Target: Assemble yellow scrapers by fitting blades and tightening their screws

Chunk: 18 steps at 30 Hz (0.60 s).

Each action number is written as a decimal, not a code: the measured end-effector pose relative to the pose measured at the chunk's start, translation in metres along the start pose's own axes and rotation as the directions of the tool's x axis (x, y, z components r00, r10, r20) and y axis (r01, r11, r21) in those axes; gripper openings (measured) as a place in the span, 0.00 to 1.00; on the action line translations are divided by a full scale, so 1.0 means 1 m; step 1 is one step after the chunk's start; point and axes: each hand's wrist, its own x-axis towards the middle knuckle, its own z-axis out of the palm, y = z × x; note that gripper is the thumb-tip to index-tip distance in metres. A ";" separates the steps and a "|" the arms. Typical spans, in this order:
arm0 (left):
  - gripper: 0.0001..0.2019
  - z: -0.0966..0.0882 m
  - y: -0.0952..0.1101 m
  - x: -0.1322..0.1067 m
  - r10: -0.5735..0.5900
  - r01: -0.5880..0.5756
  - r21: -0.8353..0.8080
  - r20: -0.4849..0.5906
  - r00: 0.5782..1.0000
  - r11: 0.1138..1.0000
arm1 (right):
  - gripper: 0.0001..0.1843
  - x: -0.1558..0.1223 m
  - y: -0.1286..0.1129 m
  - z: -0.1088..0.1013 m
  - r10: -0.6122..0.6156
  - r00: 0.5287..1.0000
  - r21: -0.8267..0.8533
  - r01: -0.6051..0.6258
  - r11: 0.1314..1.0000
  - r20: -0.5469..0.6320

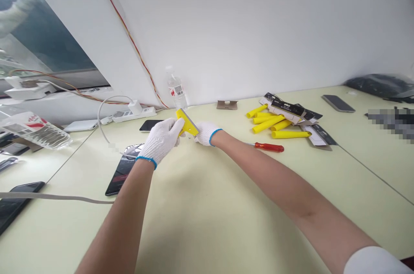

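Gripping a yellow scraper [186, 122], the closed, gloved left hand [161, 140] lifts it above the surface [200, 226]. The curled right hand [207, 133] meets its far edge, hold unclear; open surface lies below both hands.

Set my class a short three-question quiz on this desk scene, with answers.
1. True or false: the red-handled screwdriver lies to the right of the right hand.
2. What does the left hand hold: A) a water bottle, B) a yellow scraper, or C) a phone?
3. Fill in the blank: the cuffs of the white knit gloves are ____.

Key: 1 true; 2 B; 3 blue.
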 end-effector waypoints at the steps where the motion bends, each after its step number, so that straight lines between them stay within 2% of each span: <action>1: 0.22 0.000 0.000 0.000 0.000 0.000 0.007 -0.001 1.000 1.000 | 0.16 0.001 0.000 0.001 -0.005 1.000 0.007 0.005 1.000 0.017; 5: 0.21 -0.001 0.004 -0.003 -0.006 0.006 0.007 0.006 1.000 1.000 | 0.17 0.001 -0.002 0.006 -0.015 0.998 0.030 0.013 0.999 0.064; 10: 0.20 -0.005 0.007 -0.005 -0.010 0.010 -0.009 0.008 1.000 1.000 | 0.08 -0.013 0.010 -0.002 0.013 0.999 0.074 -0.016 0.997 0.032; 12: 0.20 -0.003 0.007 -0.005 -0.005 0.005 0.001 0.015 1.000 1.000 | 0.10 -0.025 0.023 -0.011 0.029 0.999 0.099 -0.026 0.995 -0.033; 14: 0.20 0.002 0.007 -0.005 0.000 -0.001 0.007 0.026 1.000 1.000 | 0.13 -0.040 0.035 -0.021 0.042 0.988 0.148 -0.020 0.989 -0.151; 16: 0.19 0.012 0.010 -0.007 0.019 -0.019 0.007 0.050 0.999 1.000 | 0.13 -0.055 0.042 -0.028 0.053 0.955 0.271 0.029 0.962 -0.290; 18: 0.19 0.026 0.013 -0.011 0.085 -0.087 0.028 0.087 0.993 0.996 | 0.10 -0.066 0.044 -0.030 0.062 0.926 0.389 0.095 0.916 -0.373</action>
